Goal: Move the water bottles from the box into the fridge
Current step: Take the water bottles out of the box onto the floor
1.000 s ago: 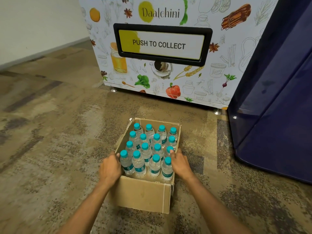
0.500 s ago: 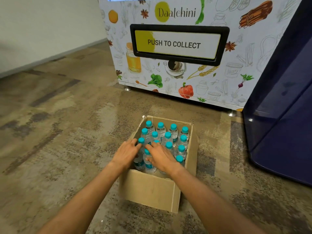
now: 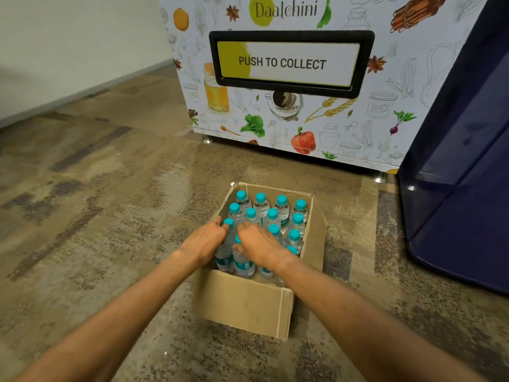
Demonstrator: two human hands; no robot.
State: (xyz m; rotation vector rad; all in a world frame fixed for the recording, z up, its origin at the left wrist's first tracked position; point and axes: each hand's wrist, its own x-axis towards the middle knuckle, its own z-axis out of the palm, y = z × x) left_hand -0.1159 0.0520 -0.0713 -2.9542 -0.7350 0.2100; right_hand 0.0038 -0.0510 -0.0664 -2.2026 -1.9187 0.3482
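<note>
The water bottles (image 3: 271, 216) stand packed shoulder to shoulder inside the cardboard box (image 3: 242, 301), so lifting one by its slim neck could drag or tip its neighbours, and the smooth plastic may slip. The left hand (image 3: 205, 242) curls round a neck at the box's near-left. The right hand (image 3: 260, 245), just beside it, curls down among the caps, its grip hidden. The bottles are small and clear, with teal caps and label bands, upright in rows.

Open cardboard box (image 3: 242, 301) on brown carpet (image 3: 110, 202), full of water bottles (image 3: 281, 208) with blue caps, standing up in rows. Both hands in box: left hand (image 3: 205, 242) curled round bottle by near left side, right hand (image 3: 260, 245) just beside it, fingers curled over near bottles. Behind box: Daalchini vending machine (image 3: 385, 78) with "PUSH TO COLLECT" flap (image 3: 286, 63). Dark blue fridge (image 3: 462, 188) at right.
</note>
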